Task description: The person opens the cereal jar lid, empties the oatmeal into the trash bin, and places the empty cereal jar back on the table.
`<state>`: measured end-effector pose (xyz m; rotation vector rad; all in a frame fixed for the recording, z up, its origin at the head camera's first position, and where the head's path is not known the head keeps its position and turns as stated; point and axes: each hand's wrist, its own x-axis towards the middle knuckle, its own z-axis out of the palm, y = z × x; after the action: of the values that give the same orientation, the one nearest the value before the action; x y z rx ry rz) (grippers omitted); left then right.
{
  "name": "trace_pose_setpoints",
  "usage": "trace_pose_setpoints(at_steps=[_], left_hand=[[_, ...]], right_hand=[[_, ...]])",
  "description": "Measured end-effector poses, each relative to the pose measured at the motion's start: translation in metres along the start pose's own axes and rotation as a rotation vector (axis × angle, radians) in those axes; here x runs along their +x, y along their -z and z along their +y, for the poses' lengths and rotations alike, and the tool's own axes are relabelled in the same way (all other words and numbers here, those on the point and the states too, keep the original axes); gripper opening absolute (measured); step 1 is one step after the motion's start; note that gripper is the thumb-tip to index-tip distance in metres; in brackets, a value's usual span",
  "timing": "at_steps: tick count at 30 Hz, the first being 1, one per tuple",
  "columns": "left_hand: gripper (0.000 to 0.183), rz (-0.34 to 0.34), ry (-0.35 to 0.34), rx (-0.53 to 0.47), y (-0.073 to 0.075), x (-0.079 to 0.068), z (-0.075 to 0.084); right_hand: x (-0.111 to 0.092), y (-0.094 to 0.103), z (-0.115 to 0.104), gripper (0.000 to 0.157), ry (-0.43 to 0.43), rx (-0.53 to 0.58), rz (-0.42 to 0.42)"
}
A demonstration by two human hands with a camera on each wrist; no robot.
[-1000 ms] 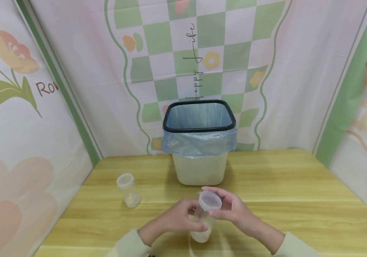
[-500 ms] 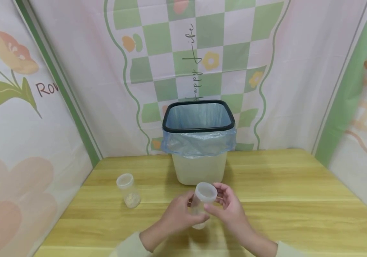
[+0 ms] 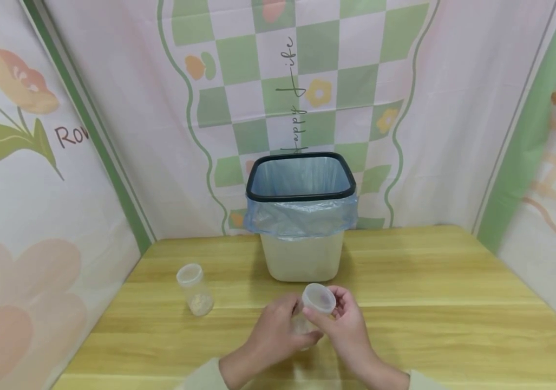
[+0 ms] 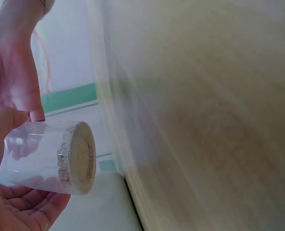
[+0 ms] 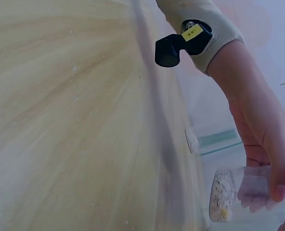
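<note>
My left hand (image 3: 275,333) grips the body of a clear plastic jar (image 3: 301,324) with a white translucent lid (image 3: 320,299). The thumb and fingers of my right hand (image 3: 348,327) hold the lid from the right side. The jar leans, its lid end tipped toward the right. In the left wrist view, pale crumbly bits lie at the bottom of the jar (image 4: 41,156), whose base is lifted off the table. Seen by the right wrist, the same jar (image 5: 223,195) shows one yellowish piece among the bits.
A second lidded jar (image 3: 197,292) with pale bits inside stands on the wooden table (image 3: 429,303) at the left. Behind my hands is a cream bin (image 3: 302,257) with a black rim and blue liner bag (image 3: 302,216). Printed curtains (image 3: 126,81) enclose the table.
The jar first rose and turned more upright, then tilted to the right again. My right hand has drawn in closer round the lid. The second jar and the bin have stayed put.
</note>
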<state>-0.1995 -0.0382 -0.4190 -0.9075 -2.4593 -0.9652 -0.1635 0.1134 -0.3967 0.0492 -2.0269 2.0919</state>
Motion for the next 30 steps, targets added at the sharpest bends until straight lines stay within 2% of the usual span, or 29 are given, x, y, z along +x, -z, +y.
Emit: trace_pose_setpoints(at_steps=[6, 9, 13, 17, 21, 24, 27, 30], left_hand=[[0.047, -0.064, 0.027, -0.088, 0.005, -0.001, -0.001], [0.045, -0.095, 0.031, -0.146, 0.009, 0.001, -0.002], [0.036, -0.177, 0.053, -0.245, 0.016, 0.004, -0.007], [0.032, -0.274, 0.039, -0.323, 0.022, 0.007, -0.014], [0.032, -0.376, -0.011, -0.361, 0.028, 0.008, -0.02], [0.032, -0.447, -0.021, -0.382, 0.029, 0.008, -0.023], [0.033, -0.491, -0.019, -0.388, 0.029, 0.008, -0.025], [0.034, -0.508, -0.018, -0.378, 0.028, 0.007, -0.026]], right_hand=[[0.0, 0.004, 0.0, 0.052, -0.019, 0.009, -0.04], [0.002, 0.007, -0.001, 0.051, 0.008, 0.014, -0.077], [0.008, 0.014, -0.002, 0.05, 0.065, 0.014, -0.156], [0.016, 0.024, -0.003, 0.051, 0.106, 0.025, -0.309], [0.023, 0.035, -0.001, 0.048, 0.16, 0.06, -0.518], [0.027, 0.04, 0.001, 0.047, 0.196, 0.088, -0.652], [0.03, 0.043, 0.003, 0.048, 0.198, 0.101, -0.741], [0.032, 0.045, 0.005, 0.049, 0.178, 0.102, -0.79]])
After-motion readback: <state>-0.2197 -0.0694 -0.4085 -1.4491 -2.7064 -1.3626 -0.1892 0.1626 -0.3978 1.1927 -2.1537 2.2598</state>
